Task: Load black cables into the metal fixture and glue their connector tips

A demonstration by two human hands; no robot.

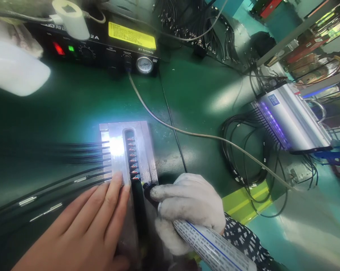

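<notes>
My left hand, bare, lies with its fingers stretched out, fingertips pressing on a metal fixture. Black cables run into the fixture's left side, and several small coppery wire ends show in a row inside its slot. In a white glove, my right hand is wrapped round a white printed squeeze tube with a black nozzle. The nozzle's tip is at the lowest visible wire ends; whether it touches them I cannot tell. Strong light glares off the fixture's upper left.
A black dispenser box with a pressure gauge stands at the back left, its clear hose crossing the green table. A white blurred object juts in at left. To the right are coiled cables and a silver machine glowing violet.
</notes>
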